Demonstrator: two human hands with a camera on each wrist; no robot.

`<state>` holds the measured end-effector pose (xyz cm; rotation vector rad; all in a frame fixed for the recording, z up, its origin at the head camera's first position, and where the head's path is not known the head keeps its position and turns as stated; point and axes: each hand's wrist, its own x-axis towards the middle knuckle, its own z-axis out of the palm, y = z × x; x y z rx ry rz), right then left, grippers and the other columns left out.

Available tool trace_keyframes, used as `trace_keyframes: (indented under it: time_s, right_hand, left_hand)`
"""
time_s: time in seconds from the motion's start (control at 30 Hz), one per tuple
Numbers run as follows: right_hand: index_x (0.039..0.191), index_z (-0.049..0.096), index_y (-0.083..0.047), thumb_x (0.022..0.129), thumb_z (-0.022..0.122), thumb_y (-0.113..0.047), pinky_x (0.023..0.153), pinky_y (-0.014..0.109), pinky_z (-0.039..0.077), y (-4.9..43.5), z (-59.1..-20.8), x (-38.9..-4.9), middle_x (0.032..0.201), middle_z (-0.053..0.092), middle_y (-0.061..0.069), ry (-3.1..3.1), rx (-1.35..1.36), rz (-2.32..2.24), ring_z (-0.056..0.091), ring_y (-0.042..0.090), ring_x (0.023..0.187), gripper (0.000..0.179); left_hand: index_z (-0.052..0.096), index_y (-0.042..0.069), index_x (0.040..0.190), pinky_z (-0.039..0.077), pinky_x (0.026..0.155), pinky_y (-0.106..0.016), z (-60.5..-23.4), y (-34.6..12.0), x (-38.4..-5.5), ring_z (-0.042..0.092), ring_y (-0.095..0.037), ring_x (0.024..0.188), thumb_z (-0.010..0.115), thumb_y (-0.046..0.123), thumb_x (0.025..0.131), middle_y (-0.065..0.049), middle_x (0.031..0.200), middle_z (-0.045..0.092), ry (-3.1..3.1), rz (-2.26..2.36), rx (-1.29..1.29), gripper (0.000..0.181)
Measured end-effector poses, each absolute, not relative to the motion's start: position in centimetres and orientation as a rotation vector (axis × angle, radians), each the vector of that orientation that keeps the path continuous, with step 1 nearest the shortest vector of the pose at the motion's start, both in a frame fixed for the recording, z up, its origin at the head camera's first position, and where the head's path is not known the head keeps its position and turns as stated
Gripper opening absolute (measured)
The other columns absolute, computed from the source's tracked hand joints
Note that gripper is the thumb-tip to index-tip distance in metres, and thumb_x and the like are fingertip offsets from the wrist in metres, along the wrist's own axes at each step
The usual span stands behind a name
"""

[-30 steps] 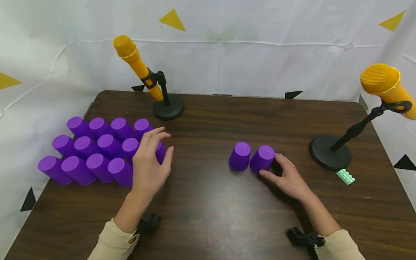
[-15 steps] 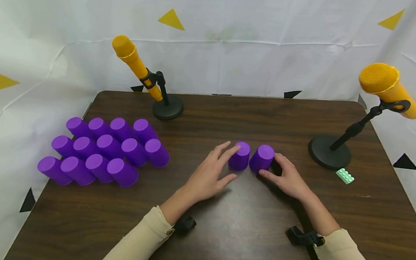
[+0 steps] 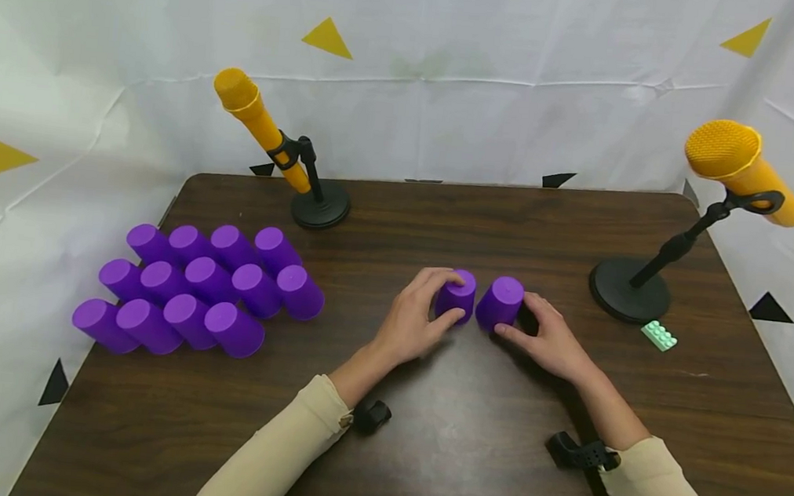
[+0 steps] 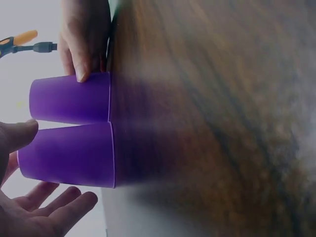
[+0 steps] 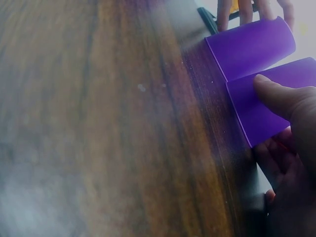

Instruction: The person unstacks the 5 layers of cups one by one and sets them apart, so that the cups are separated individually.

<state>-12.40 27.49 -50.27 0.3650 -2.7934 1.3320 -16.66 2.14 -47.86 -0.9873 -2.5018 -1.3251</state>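
Two purple cups stand upside down side by side near the middle of the table. My left hand point(image 3: 414, 319) is around the left cup point(image 3: 456, 297), thumb at the front and fingers curving behind its upper part. In the left wrist view some fingertips point(image 4: 89, 198) sit a little off the cup's wall. The right cup point(image 3: 500, 304) is held by my right hand point(image 3: 549, 338), its thumb pressing the wall in the right wrist view. The cups' rims meet at the table, with a narrow gap higher up.
On the table's left, several more purple cups point(image 3: 206, 278) stand upside down in rows. A yellow microphone point(image 3: 262, 126) on a black stand is at the back left, another microphone point(image 3: 744, 170) at the right. A mint-green toy brick point(image 3: 659, 335) lies near the right stand.
My left hand has come from the rows of cups rightward to the left one of the two middle cups, and its fingers have closed around it. My right hand has stayed in place.
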Motion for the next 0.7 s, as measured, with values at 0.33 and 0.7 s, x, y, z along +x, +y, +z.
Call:
trace_keyframes:
  time_s: [0.33,0.7]
  right_hand:
    - [0.136,0.05,0.0,0.089,0.075,-0.022,0.106,0.06,0.032,27.6,-50.3,-12.3,0.131,0.056,0.021,-2.797,0.359,1.34,0.048,0.037,0.124,0.058]
    - [0.133,0.053,-0.001,0.088,0.076,-0.023,0.104,0.058,0.034,27.5,-50.3,-12.4,0.127,0.058,0.019,-2.789,0.373,1.337,0.05,0.035,0.122,0.055]
  left_hand:
    - [0.054,0.019,0.119,0.048,0.095,-0.037,-48.1,2.8,-17.0,0.056,-0.014,0.115,0.071,0.013,0.091,-0.001,0.122,0.056,-2.549,-1.266,-0.982,0.033]
    - [0.053,0.018,0.118,0.049,0.094,-0.038,-47.2,-3.3,-14.5,0.056,-0.013,0.113,0.069,0.01,0.092,0.002,0.123,0.055,-2.559,-1.256,-0.9,0.032]
